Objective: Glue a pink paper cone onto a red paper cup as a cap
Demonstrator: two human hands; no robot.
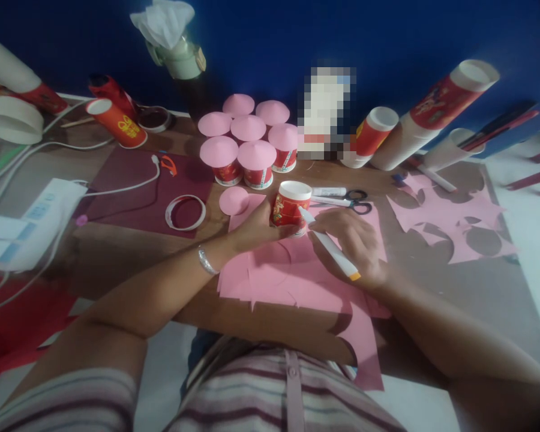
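Between your two hands, over the pink sheets (274,282), you have the red cup (288,207), its white end uppermost; whether its lower end touches the paper, I cannot tell. Your left hand (263,227) grasps it from 9 o'clock, thumb along the near side. Your right hand (353,237) grips a white tube (335,251) with an orange end, its tip at the cup's side facing you; I cannot tell whether it presses there

Taking the cup as the centre of the dial, a loose cone (233,201) lies near at 9 o'clock, by the edge of the sheets. At 11 you have a cluster of cups under pink cones (248,128), seven cones in all. Just beside your cup, towards 3, lie a white stick (328,192) and the scissors (362,203), whose dark handles point away from the cup

Farther out at 3, you see a pink offcut (432,210) with round holes. A tape ring (185,227) sits at 9 on the edge of a maroon sheet (121,204), and beyond it a white box (45,222) trails cables. An orange-red cup (121,123) stands at 10, a bottle (184,63) at 11, and a tall stack (432,111) of cups leans at 2, near a pen holder (450,153)
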